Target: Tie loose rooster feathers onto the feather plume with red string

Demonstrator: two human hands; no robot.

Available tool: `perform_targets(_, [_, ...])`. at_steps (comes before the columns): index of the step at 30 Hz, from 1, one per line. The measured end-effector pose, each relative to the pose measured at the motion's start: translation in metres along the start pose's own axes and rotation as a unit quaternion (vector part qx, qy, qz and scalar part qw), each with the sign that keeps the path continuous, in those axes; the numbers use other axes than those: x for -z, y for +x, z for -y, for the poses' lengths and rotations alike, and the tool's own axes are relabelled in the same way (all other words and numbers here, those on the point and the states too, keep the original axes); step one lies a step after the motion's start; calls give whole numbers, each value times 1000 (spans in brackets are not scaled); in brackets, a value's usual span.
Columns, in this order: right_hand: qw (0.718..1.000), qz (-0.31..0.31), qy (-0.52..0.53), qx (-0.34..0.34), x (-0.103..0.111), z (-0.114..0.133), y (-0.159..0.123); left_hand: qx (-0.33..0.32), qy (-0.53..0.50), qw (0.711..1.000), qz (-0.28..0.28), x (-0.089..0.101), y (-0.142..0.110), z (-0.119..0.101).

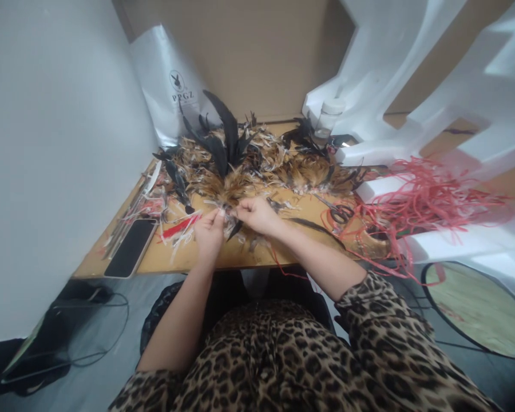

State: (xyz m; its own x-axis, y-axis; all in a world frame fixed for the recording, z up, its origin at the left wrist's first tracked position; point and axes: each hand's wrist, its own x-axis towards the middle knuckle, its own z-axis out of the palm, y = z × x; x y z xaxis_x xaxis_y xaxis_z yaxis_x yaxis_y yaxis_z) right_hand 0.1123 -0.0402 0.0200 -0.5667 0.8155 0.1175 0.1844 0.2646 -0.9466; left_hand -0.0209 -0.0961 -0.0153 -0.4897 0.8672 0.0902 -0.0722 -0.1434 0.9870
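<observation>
Two hands, the left (pixel 211 228) and the right (pixel 254 214), pinch the base of one feather bunch (pixel 229 186) above the front of a wooden desk (pixel 154 254), with one phone (pixel 131 248) and one pair of scissors (pixel 341 214) lying nearby.

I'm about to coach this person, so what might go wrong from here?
The red ribbon trails loosely around the scissors, so lifting them could drag it along. The phone lies at the table's near edge and might get knocked off by an elbow.
</observation>
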Motion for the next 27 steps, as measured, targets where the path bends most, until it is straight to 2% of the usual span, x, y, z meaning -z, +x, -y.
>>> perform_targets(3, [998, -27, -20, 54, -13, -2, -1, -85, 87, 993, -11, 4, 3, -3])
perform_targets(5, [997, -34, -25, 68, -18, -1, -1, -116, 129, 985, -16, 7, 6, -6])
perform_targets(8, [996, -8, -53, 68, -13, 8, 3, -162, 195, 967, -5, 14, 11, -14])
perform_targets(10, [989, 26, -126, 77, -2, 21, 5, -204, 266, 942, 7, 21, 14, -19])
perform_targets(12, [961, 54, -243, 120, 11, 38, 7, -240, 372, 896, 38, 28, 15, -26])
perform_targets(13, [938, 64, -305, 150, 16, 48, 8, -251, 434, 863, 64, 31, 15, -31])
perform_targets(16, [866, 89, -439, 224, 27, 71, 13, -264, 603, 737, 156, 34, 8, -49])
perform_targets(18, [844, 103, -465, 246, 29, 77, 21, -282, 666, 657, 214, 34, 1, -65])
perform_targets(20, [848, 113, -449, 257, 29, 75, 31, -304, 698, 598, 251, 34, -4, -80])
perform_targets(22, [872, 120, -400, 255, 29, 68, 42, -321, 705, 573, 268, 38, -6, -94])
perform_targets(24, [904, 128, -326, 243, 28, 62, 52, -337, 690, 578, 275, 44, -5, -105])
perform_targets(27, [942, 135, -219, 216, 25, 56, 61, -351, 658, 608, 273, 54, 0, -118])
